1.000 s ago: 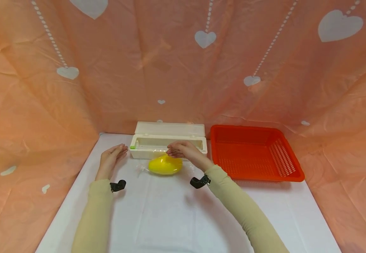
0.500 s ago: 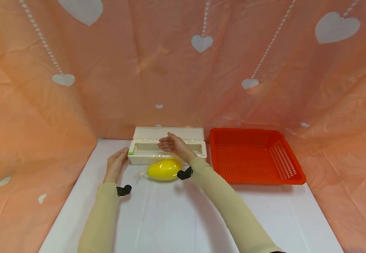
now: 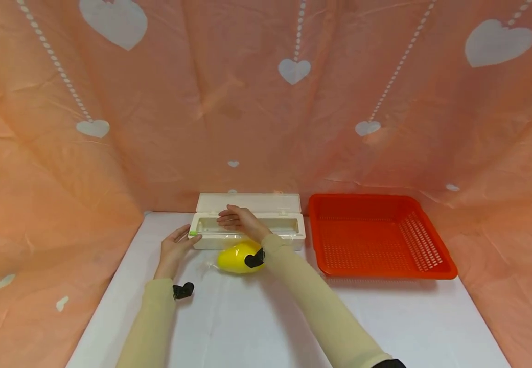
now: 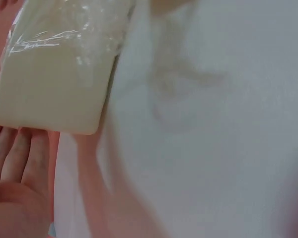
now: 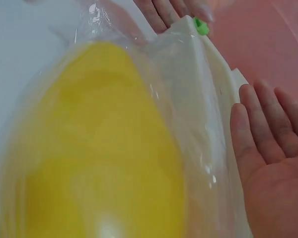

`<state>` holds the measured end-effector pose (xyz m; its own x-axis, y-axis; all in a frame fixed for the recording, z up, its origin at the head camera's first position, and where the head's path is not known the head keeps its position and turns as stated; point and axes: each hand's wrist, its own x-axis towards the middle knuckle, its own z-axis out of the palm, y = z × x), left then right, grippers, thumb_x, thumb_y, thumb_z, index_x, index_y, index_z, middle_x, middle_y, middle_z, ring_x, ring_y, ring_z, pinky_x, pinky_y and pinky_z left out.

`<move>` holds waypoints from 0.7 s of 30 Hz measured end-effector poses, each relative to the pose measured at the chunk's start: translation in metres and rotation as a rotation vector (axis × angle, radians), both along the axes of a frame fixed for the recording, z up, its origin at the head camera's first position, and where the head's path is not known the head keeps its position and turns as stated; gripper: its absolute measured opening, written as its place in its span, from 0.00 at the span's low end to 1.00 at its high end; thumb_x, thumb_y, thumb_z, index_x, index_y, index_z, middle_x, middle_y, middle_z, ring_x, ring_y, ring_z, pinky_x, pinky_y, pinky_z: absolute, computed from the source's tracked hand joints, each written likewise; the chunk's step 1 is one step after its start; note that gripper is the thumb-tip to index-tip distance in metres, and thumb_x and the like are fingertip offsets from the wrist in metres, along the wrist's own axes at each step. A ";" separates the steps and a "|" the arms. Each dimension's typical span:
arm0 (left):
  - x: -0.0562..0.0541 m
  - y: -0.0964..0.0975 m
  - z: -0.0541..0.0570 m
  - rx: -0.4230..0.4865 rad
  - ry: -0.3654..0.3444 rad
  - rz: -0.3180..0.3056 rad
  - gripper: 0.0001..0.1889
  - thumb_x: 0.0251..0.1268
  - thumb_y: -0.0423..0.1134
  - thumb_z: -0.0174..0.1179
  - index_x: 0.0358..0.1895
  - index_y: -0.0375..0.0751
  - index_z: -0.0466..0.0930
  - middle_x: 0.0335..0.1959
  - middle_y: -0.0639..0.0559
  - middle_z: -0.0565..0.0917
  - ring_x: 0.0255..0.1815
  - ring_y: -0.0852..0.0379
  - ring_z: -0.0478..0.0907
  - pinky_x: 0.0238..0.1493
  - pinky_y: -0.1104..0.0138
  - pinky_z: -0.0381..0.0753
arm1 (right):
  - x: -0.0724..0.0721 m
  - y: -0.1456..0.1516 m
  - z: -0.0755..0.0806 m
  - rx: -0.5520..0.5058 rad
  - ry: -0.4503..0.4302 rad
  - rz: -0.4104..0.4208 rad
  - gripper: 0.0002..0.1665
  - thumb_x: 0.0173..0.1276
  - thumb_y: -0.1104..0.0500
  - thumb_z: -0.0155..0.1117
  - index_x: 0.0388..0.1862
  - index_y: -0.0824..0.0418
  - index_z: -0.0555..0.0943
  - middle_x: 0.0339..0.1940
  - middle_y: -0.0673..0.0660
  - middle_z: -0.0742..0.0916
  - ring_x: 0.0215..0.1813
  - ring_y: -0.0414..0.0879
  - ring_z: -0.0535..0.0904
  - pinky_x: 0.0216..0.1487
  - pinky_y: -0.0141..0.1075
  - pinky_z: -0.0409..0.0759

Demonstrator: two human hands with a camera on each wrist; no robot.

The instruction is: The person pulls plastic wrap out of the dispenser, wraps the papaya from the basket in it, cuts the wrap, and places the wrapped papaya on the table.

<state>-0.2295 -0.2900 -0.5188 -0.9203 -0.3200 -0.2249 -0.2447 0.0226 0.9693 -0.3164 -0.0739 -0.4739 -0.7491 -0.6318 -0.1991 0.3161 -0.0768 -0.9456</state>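
A long white cling film dispenser [image 3: 229,242] stands at the back with its lid [image 3: 249,203] raised. Clear film [image 5: 198,114] hangs over its front face. Before it lies a smooth yellow mango-shaped object [image 3: 235,258] under or inside clear film; in the right wrist view the yellow object [image 5: 99,144] looms large. My left hand [image 3: 172,251] is at the dispenser's left end, fingers extended, by a green slider [image 3: 193,233]. Over the dispenser's opening reaches my right hand [image 3: 243,221], fingers straight and holding nothing. The right wrist camera partly hides the yellow object.
An orange-red perforated plastic basket [image 3: 380,240] sits at the right, close to the dispenser. White cloth [image 3: 229,322] covers the table. A peach curtain with white hearts [image 3: 178,117] encloses the back and sides.
My left hand has come right to the dispenser's end, its thumb and fingers now spread. The right hand has moved left, from above the yellow object to above the dispenser's opening.
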 end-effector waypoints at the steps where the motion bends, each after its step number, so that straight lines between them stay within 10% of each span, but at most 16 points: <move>1: 0.000 0.000 -0.001 -0.002 0.004 0.007 0.38 0.53 0.40 0.73 0.68 0.37 0.67 0.67 0.42 0.69 0.66 0.51 0.67 0.53 0.74 0.76 | 0.000 -0.004 0.000 -0.011 -0.004 0.010 0.32 0.79 0.48 0.39 0.62 0.76 0.70 0.56 0.70 0.80 0.63 0.65 0.70 0.65 0.47 0.69; 21: -0.002 0.005 -0.007 0.079 0.145 0.013 0.36 0.50 0.25 0.70 0.66 0.30 0.67 0.65 0.37 0.68 0.64 0.45 0.69 0.44 0.76 0.80 | 0.000 -0.059 -0.004 0.042 0.100 0.071 0.23 0.77 0.57 0.47 0.59 0.75 0.74 0.51 0.65 0.84 0.56 0.55 0.79 0.57 0.39 0.77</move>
<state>-0.2311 -0.2849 -0.5255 -0.9407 -0.3190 -0.1152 -0.1021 -0.0575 0.9931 -0.3165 -0.1333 -0.4784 -0.7202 -0.6766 -0.1532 0.2235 -0.0172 -0.9746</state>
